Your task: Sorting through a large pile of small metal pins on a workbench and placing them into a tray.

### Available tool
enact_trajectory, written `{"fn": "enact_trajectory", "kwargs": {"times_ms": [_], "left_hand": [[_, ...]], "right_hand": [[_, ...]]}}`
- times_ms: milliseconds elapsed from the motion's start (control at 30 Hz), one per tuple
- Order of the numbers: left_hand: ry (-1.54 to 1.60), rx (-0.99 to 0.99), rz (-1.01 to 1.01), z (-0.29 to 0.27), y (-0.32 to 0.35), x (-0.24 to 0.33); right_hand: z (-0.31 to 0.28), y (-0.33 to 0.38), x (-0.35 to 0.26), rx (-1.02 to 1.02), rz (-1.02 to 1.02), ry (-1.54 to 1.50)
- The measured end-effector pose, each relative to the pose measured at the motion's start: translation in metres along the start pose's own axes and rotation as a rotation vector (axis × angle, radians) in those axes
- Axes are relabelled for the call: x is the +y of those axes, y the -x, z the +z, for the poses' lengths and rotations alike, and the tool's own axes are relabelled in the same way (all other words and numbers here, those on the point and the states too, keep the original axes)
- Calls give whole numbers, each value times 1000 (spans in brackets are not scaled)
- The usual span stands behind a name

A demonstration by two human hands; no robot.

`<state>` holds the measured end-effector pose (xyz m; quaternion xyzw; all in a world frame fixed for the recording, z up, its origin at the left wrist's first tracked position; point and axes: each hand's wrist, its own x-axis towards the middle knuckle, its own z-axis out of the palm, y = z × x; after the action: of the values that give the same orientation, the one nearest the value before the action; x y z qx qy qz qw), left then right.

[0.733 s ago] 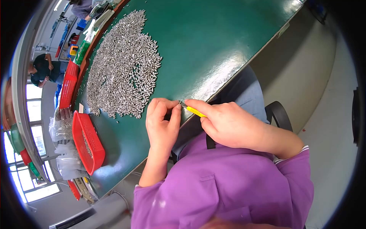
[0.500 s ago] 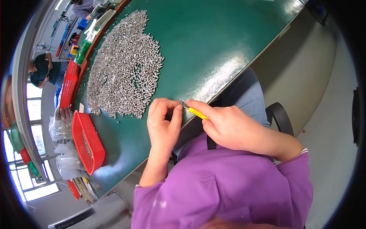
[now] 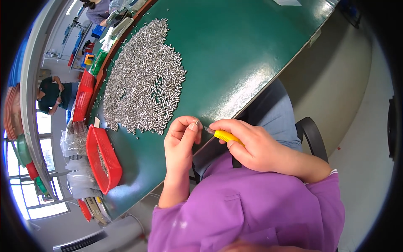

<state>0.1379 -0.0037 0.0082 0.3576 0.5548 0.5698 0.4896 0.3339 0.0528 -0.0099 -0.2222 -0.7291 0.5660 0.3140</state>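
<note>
The left hand point(image 3: 179, 138) is raised by the near edge of the green desk point(image 3: 210, 63), its thumb and index fingers pinched together on a small metal piece point(image 3: 196, 123) that shows at their tips; its exact shape is too small to make out.

At three o'clock from it, the right hand point(image 3: 256, 147) has its fingers closed around a yellow-handled tool point(image 3: 228, 136), the index finger lying forward along it. The tool's short grey tip point(image 3: 210, 130) points to about ten o'clock, near the left fingertips but apart from them.

Taking the left hand as the clock's centre, a broad pile of silvery pieces point(image 3: 142, 80) spreads over the desk at eleven o'clock, a few strays lying loose around its border. Towards eight o'clock stands a red basket point(image 3: 113, 157) with small pieces in its bottom, a pale card point(image 3: 97, 122) just beside its far end. Clear plastic bags point(image 3: 79, 176) sit past the basket, also around eight o'clock, and a second red basket point(image 3: 83, 98) stands at ten. A white sheet point(image 3: 288, 2) lies far off at one o'clock.

A person in a dark top point(image 3: 49, 95) is in the background at ten o'clock. A black armrest point(image 3: 312, 136) curves at three o'clock, beyond the right hand.
</note>
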Motion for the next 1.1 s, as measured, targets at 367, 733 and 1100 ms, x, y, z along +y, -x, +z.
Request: {"fn": "enact_trajectory", "kwargs": {"times_ms": [367,733,1100], "left_hand": [[397,-179,-258,5,3,1],[517,-202,-320,9,4,-1],[523,-199,-323,10,4,-2]], "right_hand": [[4,-3,0,80,-144,-11],[1,-1,3,98,-174,-16],[-1,-1,3,95,-159,4]]}}
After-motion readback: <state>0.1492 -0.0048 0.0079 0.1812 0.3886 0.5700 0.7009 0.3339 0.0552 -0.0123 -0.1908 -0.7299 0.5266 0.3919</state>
